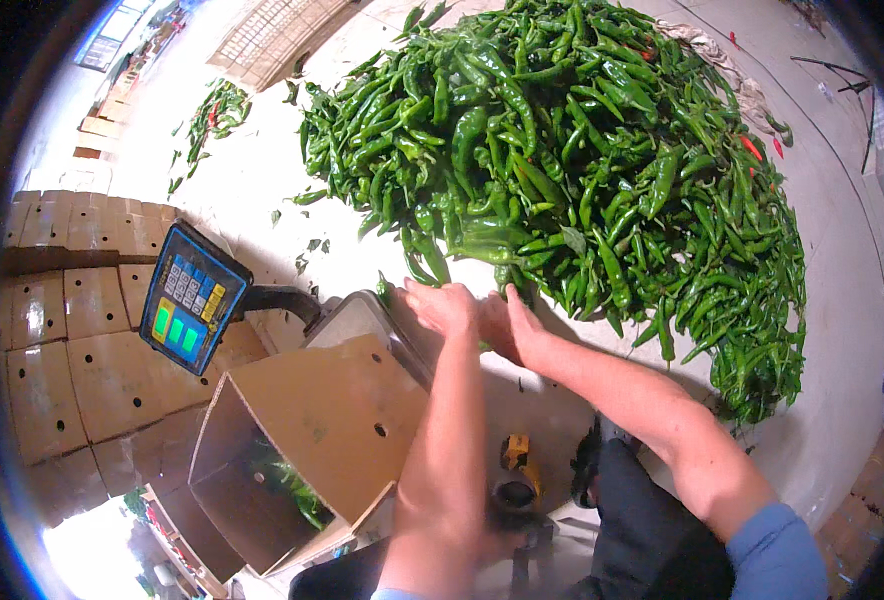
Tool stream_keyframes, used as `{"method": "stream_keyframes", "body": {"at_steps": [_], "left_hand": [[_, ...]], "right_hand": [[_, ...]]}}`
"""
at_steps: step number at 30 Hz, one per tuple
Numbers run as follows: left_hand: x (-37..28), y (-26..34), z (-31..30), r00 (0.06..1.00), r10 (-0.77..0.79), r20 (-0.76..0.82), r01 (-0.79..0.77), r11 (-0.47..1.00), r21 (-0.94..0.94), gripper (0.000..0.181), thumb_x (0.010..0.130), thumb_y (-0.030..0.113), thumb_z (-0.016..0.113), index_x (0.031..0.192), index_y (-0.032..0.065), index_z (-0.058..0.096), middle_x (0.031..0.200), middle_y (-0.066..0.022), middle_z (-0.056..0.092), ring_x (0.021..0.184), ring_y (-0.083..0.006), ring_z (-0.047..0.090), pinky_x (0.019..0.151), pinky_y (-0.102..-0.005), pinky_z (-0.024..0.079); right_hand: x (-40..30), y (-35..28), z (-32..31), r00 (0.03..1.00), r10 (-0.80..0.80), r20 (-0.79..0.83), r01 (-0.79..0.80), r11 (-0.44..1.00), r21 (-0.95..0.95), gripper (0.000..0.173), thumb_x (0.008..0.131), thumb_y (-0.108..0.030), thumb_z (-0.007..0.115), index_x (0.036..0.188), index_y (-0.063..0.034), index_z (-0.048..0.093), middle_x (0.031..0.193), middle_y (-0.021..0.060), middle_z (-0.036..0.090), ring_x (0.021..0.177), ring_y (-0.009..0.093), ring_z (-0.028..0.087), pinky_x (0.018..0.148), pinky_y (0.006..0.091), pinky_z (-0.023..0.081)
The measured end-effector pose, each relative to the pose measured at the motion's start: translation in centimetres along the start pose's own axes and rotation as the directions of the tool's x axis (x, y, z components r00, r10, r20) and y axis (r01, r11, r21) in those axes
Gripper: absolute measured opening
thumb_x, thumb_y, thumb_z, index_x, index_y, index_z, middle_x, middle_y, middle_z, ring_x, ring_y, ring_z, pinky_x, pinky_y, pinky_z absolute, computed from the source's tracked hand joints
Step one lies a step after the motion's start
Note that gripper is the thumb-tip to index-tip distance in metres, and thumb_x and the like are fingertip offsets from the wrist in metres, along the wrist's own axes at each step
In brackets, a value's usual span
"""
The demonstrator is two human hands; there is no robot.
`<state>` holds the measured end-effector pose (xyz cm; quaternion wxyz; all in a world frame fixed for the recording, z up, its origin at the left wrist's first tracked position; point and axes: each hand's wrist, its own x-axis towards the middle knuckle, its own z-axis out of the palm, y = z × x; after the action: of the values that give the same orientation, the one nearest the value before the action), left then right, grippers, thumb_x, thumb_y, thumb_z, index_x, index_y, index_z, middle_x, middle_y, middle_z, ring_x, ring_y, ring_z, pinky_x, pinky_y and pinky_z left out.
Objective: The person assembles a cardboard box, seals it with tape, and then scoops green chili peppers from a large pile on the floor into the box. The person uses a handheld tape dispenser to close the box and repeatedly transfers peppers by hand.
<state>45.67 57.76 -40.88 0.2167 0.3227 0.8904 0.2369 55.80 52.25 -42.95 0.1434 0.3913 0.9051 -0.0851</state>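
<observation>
A large heap of long green peppers [562,165] lies on the floor before me. Both my hands are at its near edge, close together. My left hand [442,307] is curled around several green peppers [425,259], whose ends stick out past the fingers. Beside it, my right hand [511,330] closes on peppers with its thumb up; its palm is partly hidden. To the left, an open cardboard carton [329,420] rests by the platform of a digital scale [352,319], with green peppers [299,491] inside.
The scale's lit display [194,300] rises on a post at left. Stacked cartons [104,322] stand beyond it. A plastic crate [273,37] and a small pepper pile [217,112] lie farther back. A yellow-and-black object [517,469] is on the floor near my legs.
</observation>
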Motion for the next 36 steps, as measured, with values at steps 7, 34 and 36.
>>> {"method": "stream_keyframes", "body": {"at_steps": [7,34,36], "left_hand": [[4.3,-1.1,1.7,0.987,0.011,-0.161,0.029,0.97,0.242,0.089,0.083,0.036,0.062,0.154,-0.0004,0.023,0.157,-0.0324,0.023,0.147,-0.0434,0.024,0.119,-0.053,0.021],[1.6,-1.5,-0.5,0.99,0.121,0.077,-0.127,0.989,0.072,0.036,0.079,0.013,0.07,0.111,0.0004,0.058,0.107,-0.0231,0.066,0.104,-0.0409,0.062,0.092,-0.049,0.048],[0.3,-1.1,-1.2,0.985,0.167,0.041,-0.167,0.986,0.006,0.036,0.081,0.011,0.067,0.112,-0.0024,0.055,0.105,-0.0247,0.066,0.102,-0.043,0.062,0.09,-0.049,0.046]], "right_hand": [[-3.2,1.8,1.2,0.966,-0.137,-0.219,0.135,0.991,-0.022,0.02,0.081,-0.02,0.06,0.089,-0.0066,0.072,0.098,0.0083,0.061,0.104,0.028,0.052,0.099,0.0443,0.038],[-7.5,13.0,-6.3,0.711,0.667,-0.224,-0.428,0.663,0.614,0.029,0.082,-0.022,0.075,0.096,0.0003,0.064,0.094,0.019,0.063,0.081,0.039,0.067,0.071,0.0487,0.055],[-5.3,13.7,-5.4,0.793,0.588,-0.158,-0.469,0.755,0.459,0.029,0.081,-0.024,0.076,0.091,0.0002,0.064,0.093,0.0187,0.062,0.08,0.041,0.067,0.07,0.0491,0.056]]}}
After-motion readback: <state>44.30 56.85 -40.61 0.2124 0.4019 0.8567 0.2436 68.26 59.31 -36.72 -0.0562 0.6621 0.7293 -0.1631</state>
